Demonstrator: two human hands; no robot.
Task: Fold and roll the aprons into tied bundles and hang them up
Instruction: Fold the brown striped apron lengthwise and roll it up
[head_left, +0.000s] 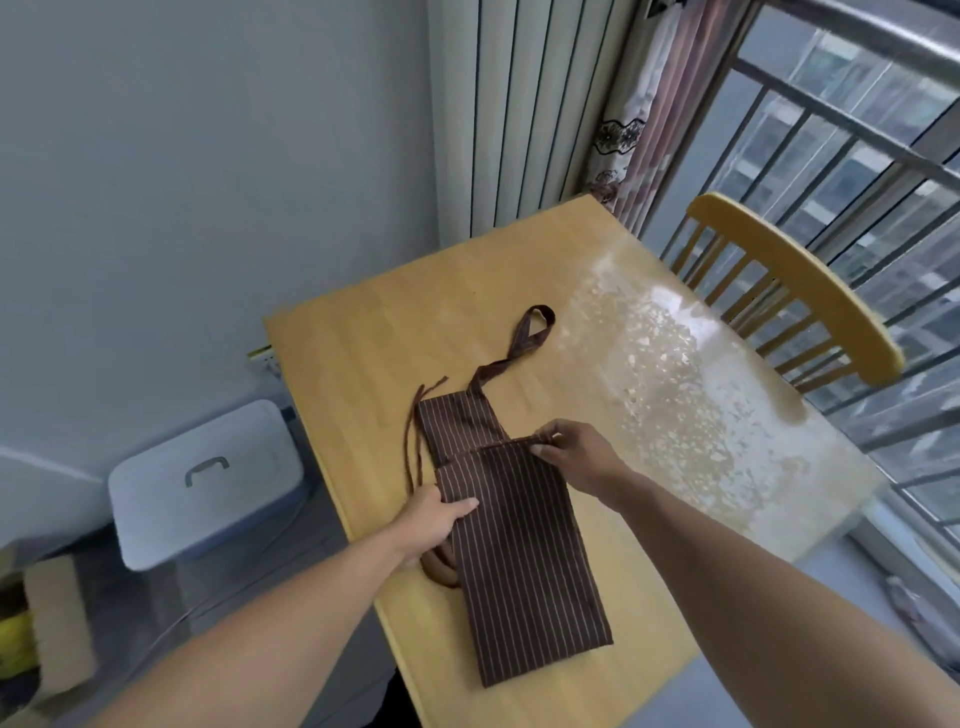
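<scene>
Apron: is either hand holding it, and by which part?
Both. The right hand pinches the apron at the right end of its fold edge; the left hand grips its left edge, thumb on top.

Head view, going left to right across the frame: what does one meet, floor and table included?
White plastic storage box with a grey handle → left hand → brown pinstriped folded apron → right hand → yellow wooden spindle-back chair.

My brown pinstriped apron (514, 540) lies flat on the wooden table, folded into a long narrow strip, its near end by the table's edge, neck loop (530, 332) twisted beyond, thin ties (413, 441) trailing left
</scene>
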